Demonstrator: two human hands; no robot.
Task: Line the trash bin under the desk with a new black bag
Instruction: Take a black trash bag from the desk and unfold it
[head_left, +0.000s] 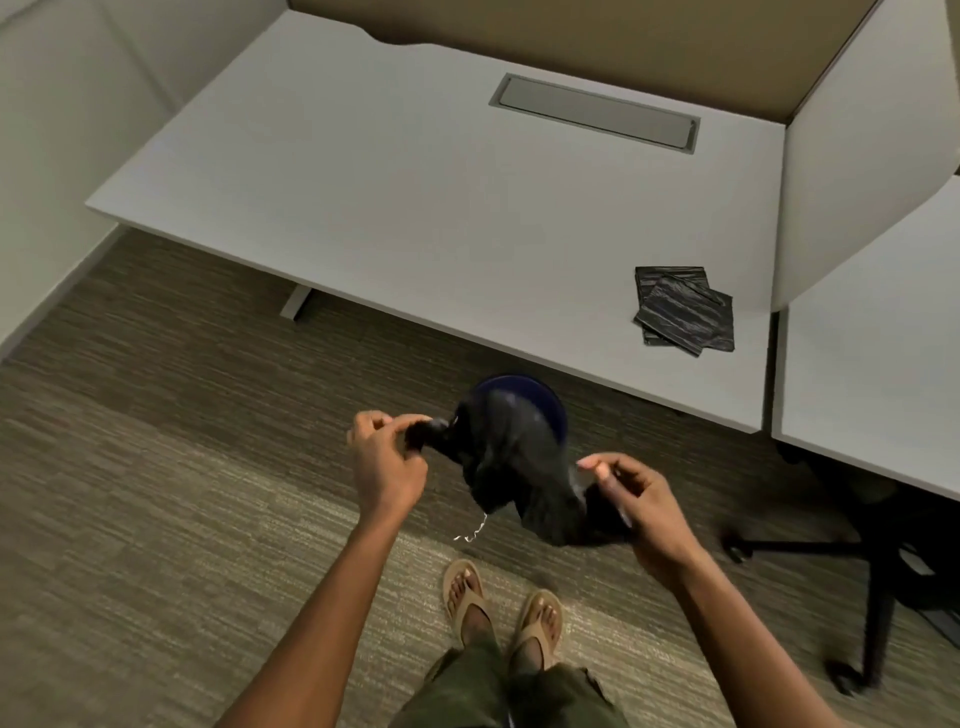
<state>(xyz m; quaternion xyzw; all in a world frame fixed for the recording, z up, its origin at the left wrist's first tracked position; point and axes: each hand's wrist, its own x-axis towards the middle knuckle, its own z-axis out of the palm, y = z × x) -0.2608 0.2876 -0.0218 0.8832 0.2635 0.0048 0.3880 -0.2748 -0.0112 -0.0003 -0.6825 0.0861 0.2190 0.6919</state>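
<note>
A crumpled black bag (514, 467) hangs stretched between both hands above the carpet. My left hand (387, 460) pinches its left end, and my right hand (631, 499) grips its right end lower down. Behind the bag, a round dark blue trash bin (545, 400) stands on the floor at the desk's front edge, mostly hidden by the bag. A thin white string (475, 531) dangles under the bag.
The white desk (415, 208) spans the view, with folded black bags (685, 309) stacked near its right front corner. A black office chair base (841, 561) stands on the right. My sandalled feet (501, 608) are on the carpet below the bag.
</note>
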